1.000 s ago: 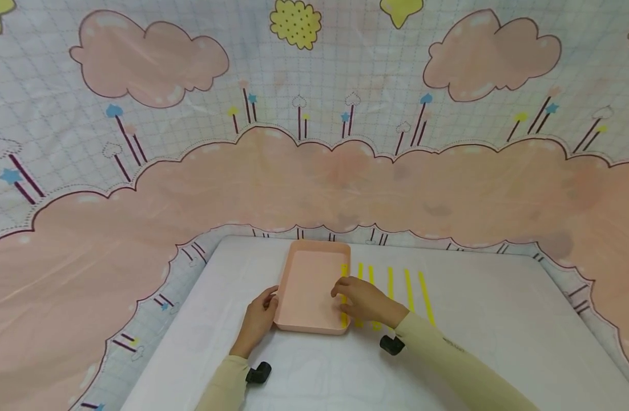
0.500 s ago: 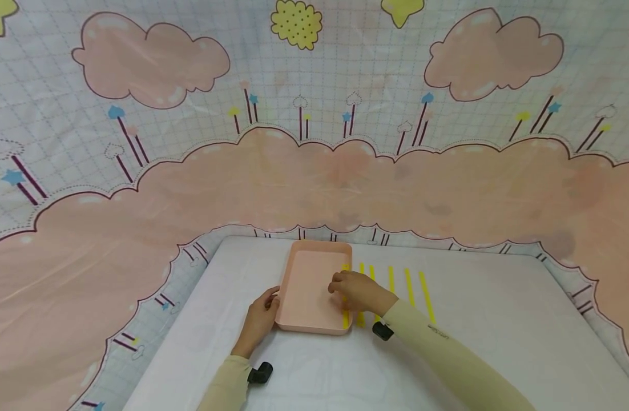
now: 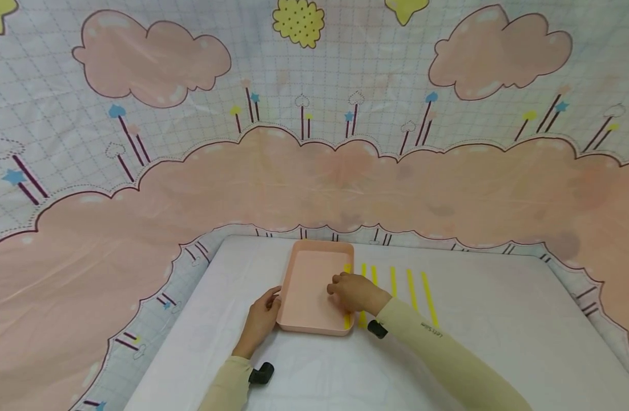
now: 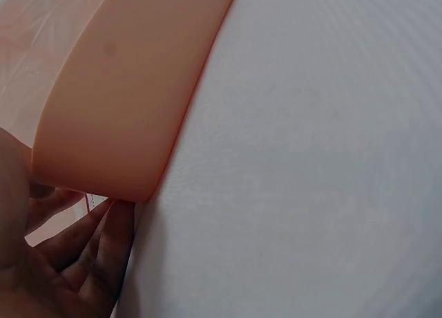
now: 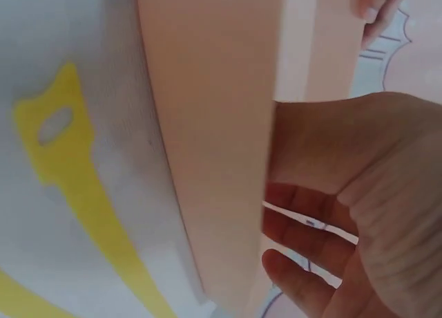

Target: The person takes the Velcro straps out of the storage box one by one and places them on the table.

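Note:
A shallow pink tray [image 3: 314, 257] lies on the white table. My left hand [image 3: 260, 322] grips its left edge; in the left wrist view, its fingers [image 4: 107, 249] touch the outer wall. My right hand [image 3: 359, 294] reaches over the right rim, its fingers bent low inside the tray. Beneath that hand a yellow strip [image 3: 347, 324] lies along the tray's right inner side, its middle covered. The right wrist view shows the thumb [image 5: 311, 138] passing behind the tray wall; I cannot tell whether it pinches anything. Beside the tray lies a flat yellow saw shape [image 5: 90, 186] with a handle hole.
Several yellow strips, such as the rightmost strip [image 3: 430, 299], lie in a row on the table [image 3: 499, 319] right of the tray. A cloud-patterned curtain [image 3: 314, 188] hangs behind the table. A black wrist camera [image 3: 377, 329] sits below the right sleeve.
My right hand has shifted slightly left over the tray, and its fingers have drawn in from a looser spread. My left hand stays at the tray's left edge.

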`<state>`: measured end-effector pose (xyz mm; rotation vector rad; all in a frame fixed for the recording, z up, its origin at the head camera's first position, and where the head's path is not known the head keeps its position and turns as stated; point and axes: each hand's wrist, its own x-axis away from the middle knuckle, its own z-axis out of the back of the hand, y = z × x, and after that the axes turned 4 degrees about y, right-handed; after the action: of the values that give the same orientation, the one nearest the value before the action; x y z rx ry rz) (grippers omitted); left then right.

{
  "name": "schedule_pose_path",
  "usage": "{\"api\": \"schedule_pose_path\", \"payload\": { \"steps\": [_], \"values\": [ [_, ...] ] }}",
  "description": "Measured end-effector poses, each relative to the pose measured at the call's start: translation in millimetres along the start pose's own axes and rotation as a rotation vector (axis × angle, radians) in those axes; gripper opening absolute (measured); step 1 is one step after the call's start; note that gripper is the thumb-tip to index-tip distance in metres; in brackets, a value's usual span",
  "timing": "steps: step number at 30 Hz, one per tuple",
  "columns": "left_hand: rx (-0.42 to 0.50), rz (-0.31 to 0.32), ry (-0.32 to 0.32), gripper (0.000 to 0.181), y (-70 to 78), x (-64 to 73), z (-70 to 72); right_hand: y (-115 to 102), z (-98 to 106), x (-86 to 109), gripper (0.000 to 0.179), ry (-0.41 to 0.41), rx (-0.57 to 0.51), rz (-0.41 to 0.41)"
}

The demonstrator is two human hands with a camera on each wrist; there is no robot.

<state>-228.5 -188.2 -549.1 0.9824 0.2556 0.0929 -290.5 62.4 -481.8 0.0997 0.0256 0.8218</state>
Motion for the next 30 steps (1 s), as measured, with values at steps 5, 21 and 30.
{"api": "schedule_pose_path", "payload": {
  "steps": [5,21,30],
  "values": [
    [0.004,0.002,-0.005,0.034,0.9,3.1,-0.7,-1.7,-5.3,1.9,0.030,-0.031,-0.044,-0.037],
    [-0.012,-0.006,0.003,0.035,-3.5,0.8,0.8,5.4,-14.0,4.6,0.034,0.127,-0.008,0.158],
    [-0.007,-0.005,0.004,0.034,-1.2,2.1,2.1,0.2,-15.7,0.5,0.023,0.038,0.067,0.101]
  ]
}}
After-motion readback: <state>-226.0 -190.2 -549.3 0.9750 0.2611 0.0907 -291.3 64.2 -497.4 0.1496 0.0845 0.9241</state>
